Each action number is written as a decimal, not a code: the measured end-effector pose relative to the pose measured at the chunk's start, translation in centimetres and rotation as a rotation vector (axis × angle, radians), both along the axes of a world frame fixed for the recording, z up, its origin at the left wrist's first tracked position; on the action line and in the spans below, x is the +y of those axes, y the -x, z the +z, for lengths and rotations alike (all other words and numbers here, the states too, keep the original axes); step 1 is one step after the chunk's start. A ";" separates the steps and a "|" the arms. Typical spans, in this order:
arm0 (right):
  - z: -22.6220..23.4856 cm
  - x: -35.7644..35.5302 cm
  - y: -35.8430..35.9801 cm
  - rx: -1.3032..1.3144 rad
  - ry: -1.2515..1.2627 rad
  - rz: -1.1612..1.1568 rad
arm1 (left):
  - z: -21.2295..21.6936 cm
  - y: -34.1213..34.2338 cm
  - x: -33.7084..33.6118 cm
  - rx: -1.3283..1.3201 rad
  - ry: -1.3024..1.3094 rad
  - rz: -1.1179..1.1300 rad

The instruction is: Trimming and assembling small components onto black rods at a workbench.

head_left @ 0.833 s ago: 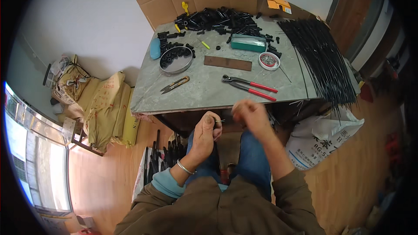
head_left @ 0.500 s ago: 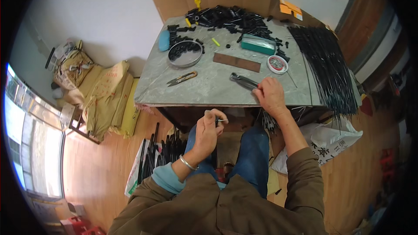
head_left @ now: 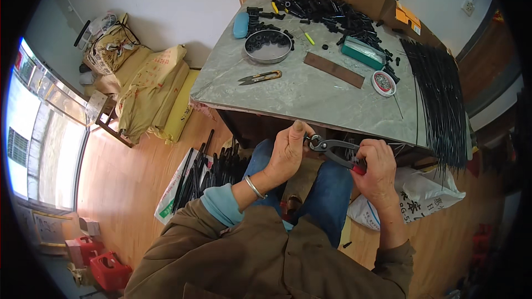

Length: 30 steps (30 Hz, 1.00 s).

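One pair of pincers [head_left: 323,145] lengthwise from right hand [head_left: 378,167], clamped on the handles, to left hand [head_left: 287,152], curled beside the head, grip unclear.

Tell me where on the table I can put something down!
There are bare patches between the snips and the front edge of the table, and between the brown bar and that edge. It's crowded at the back, under the black pile, and on the right, under the black rods.
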State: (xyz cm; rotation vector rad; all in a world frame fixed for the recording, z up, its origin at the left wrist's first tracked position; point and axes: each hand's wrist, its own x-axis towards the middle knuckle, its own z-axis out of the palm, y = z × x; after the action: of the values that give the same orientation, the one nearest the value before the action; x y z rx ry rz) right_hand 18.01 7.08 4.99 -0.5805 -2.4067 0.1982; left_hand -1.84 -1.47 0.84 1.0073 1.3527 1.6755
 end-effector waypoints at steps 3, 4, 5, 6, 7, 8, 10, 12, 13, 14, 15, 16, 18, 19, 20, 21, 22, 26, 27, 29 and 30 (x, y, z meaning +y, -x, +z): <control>1.0 0.4 -0.1 -0.052 -0.112 0.000 | 0.9 -0.5 -0.2 -0.068 0.065 -0.017; 1.2 0.5 -0.1 -0.063 -0.173 0.000 | 0.9 -0.5 -0.2 -0.067 0.063 -0.015; 1.2 0.6 -0.2 -0.061 -0.175 0.002 | 0.7 -0.4 -0.1 -0.065 0.053 -0.018; 1.1 0.7 -0.3 -0.068 -0.176 0.018 | 0.6 -0.3 -0.1 -0.062 0.043 -0.021; 0.9 0.7 -0.4 -0.074 -0.177 0.032 | 0.3 -0.2 0.0 -0.061 0.042 -0.021; 0.5 0.7 -0.5 -0.073 -0.179 0.031 | 0.1 0.0 0.1 -0.051 0.034 -0.015; -0.8 0.1 -1.1 -0.063 0.209 0.097 | -0.1 0.0 0.4 -0.040 0.022 -0.020; -1.3 -1.7 -1.3 -0.065 0.946 0.078 | -0.1 -0.1 0.9 0.060 -0.043 0.014; -1.6 -2.5 -1.2 -0.036 1.685 0.055 | -0.6 -0.2 1.0 0.062 -0.053 -0.023; -1.8 -2.3 -0.9 -0.008 1.667 0.036 | -1.1 -0.1 0.8 0.130 -0.070 0.019; -2.1 -1.8 -0.6 -0.094 1.726 0.139 | -1.4 0.0 0.8 0.196 -0.089 0.061; -2.6 -1.4 -0.6 -0.190 1.786 0.240 | -1.3 0.0 0.5 0.161 -0.055 0.061; -2.7 -1.3 -1.3 -0.383 1.897 0.440 | -0.7 -0.4 0.4 0.147 0.007 0.062; -2.4 -1.6 -1.2 -0.379 1.891 0.433 | -0.7 -0.4 0.4 0.145 0.000 0.056; -2.0 -1.8 -1.1 -0.274 1.286 0.354 | -0.7 -0.3 0.4 0.094 0.025 0.049; -1.8 -1.9 -1.1 -0.171 0.682 0.267 | -0.7 -0.3 0.4 0.043 0.052 0.043; -1.8 -1.4 -1.1 -0.051 0.703 0.250 | -0.6 -0.4 0.6 0.005 -0.015 0.073; -1.6 -3.1 -1.9 -0.116 1.882 0.324 | -0.6 0.0 -0.3 -0.049 0.036 -0.013; -2.5 -2.9 -2.1 -0.109 1.875 0.312 | -0.5 0.1 0.0 -0.053 0.029 -0.024; -2.3 -2.8 -1.4 -0.109 2.107 0.695 | -0.3 -0.2 -0.2 0.106 0.013 0.037; -0.8 -1.6 -1.9 -0.504 1.845 0.394 | 0.4 -0.7 -0.4 0.040 0.066 0.019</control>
State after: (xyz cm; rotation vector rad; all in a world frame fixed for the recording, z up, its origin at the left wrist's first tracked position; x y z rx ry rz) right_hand 19.90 5.44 4.19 -0.8669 -2.0295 2.7761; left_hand -1.10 -1.86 1.25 0.9973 1.4378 1.6213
